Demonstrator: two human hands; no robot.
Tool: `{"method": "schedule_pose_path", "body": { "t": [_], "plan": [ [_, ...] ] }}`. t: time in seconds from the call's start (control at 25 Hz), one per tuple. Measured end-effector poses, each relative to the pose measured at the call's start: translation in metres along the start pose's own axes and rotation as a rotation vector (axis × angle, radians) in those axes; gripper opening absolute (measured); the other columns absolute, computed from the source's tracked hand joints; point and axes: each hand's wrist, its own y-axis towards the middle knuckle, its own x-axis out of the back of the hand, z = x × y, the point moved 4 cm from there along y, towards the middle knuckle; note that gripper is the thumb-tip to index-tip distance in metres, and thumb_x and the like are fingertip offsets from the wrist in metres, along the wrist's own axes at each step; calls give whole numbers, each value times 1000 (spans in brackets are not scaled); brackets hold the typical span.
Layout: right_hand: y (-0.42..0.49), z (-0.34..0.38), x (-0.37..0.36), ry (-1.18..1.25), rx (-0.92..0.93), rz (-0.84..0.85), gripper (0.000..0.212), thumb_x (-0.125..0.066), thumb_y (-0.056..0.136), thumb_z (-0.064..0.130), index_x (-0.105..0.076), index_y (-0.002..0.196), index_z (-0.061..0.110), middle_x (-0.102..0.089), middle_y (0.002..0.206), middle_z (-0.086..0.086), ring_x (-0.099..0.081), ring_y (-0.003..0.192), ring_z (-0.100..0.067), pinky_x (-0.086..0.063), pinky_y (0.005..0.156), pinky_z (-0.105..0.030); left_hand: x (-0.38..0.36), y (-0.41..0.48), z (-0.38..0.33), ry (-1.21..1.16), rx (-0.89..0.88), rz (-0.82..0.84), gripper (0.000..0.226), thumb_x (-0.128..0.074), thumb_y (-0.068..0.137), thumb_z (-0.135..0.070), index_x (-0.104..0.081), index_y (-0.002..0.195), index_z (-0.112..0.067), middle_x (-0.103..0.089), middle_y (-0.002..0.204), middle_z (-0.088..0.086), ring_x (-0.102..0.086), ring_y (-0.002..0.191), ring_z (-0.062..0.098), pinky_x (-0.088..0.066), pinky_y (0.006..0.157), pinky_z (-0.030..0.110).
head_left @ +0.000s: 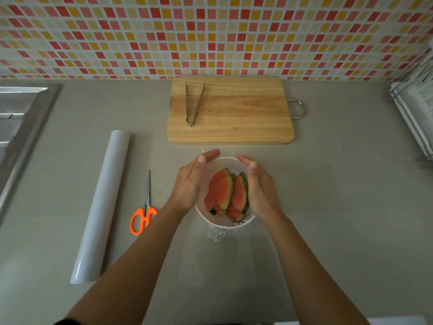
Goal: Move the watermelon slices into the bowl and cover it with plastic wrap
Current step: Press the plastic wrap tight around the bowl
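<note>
Head | round white bowl (pixel 222 224) | wedge-shaped watermelon slices (pixel 226 195) | crinkled clear plastic wrap (pixel 216 234)

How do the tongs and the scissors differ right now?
The tongs lie on the wooden cutting board, arms spread apart; the scissors lie on the bare counter, blades closed. The tongs are all bare metal; the scissors have orange handles. The tongs sit beyond the bowl, the scissors to its left. Neither is held by a hand.
</note>
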Motion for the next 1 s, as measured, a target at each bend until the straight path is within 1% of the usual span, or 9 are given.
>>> {"method": "schedule_pose_path", "body": {
  "t": [0.08, 0.28, 0.36, 0.44, 0.52, 0.64, 0.8, 0.88, 1.0],
  "plan": [
    [6, -2, -1, -5, -40, -3, 61, -16, 89, 61, -60, 119, 31, -57, 116, 19, -50, 110, 5, -36, 91, -10, -8, -1, 5, -26, 22, -45, 51, -26, 94, -50, -63, 121, -26, -64, 121, -12, -57, 114, 2, -46, 98, 29],
    [16, -5, 5, -57, -118, 40, 72, -12, 84, 70, -68, 105, 31, -69, 95, 11, -63, 92, -5, -49, 81, -24, -14, -12, 13, -127, 95, -235, 43, -25, 96, -49, -64, 110, -36, -67, 110, -12, -62, 107, 9, -49, 97, 39],
    [19, -3, 6, -173, -128, 67, 82, -6, 84, 69, -69, 99, 18, -71, 86, 0, -64, 84, -14, -52, 76, -31, -19, -17, 10, -53, 119, -268, 47, -23, 96, -47, -64, 114, -31, -67, 110, -11, -60, 108, 10, -47, 99, 40],
    [22, -1, 13, -311, -79, 28, 88, -3, 85, 65, -63, 100, 2, -69, 93, -16, -63, 89, -28, -51, 81, -40, -17, -19, 11, 101, 141, -269, 57, -18, 93, -52, -60, 122, -27, -62, 123, -6, -52, 120, 14, -39, 105, 38],
    [20, -1, 24, -285, -18, -83, 80, -8, 88, 61, -61, 110, 5, -67, 110, -8, -59, 103, -18, -46, 90, -31, -6, -19, 13, 123, 99, -242, 59, -19, 93, -56, -50, 135, -30, -50, 140, -10, -41, 131, 6, -30, 107, 23],
    [8, -3, 21, -117, 10, -29, 53, -21, 93, 51, -59, 120, 25, -57, 110, 26, -47, 101, 21, -31, 85, 2, 0, -13, 15, -56, 14, -66, 46, -26, 95, -48, -49, 133, -35, -51, 133, -20, -46, 122, -9, -36, 94, 7],
    [4, -15, 8, 65, -143, -16, 37, -25, 96, 42, -62, 92, 47, -65, 91, 26, -59, 88, 12, -44, 74, -7, -22, -4, 17, -366, 107, 80, 50, -28, 98, -36, -58, 122, -5, -68, 113, 5, -64, 103, 11, -52, 83, 21],
    [4, -19, 7, 107, -156, -43, 40, -24, 94, 41, -63, 86, 49, -67, 87, 22, -62, 85, 8, -45, 70, -5, -24, -1, 20, -437, 201, 84, 51, -21, 102, -36, -65, 109, -11, -74, 97, 2, -68, 93, 12, -54, 75, 22],
    [5, -22, 8, 147, -155, -61, 42, -23, 92, 44, -65, 85, 46, -69, 85, 21, -63, 85, 6, -46, 69, -6, -21, 2, 21, -298, 261, 67, 58, -17, 102, -42, -69, 97, -18, -75, 90, 3, -70, 87, 14, -53, 76, 27]
  ]
}}
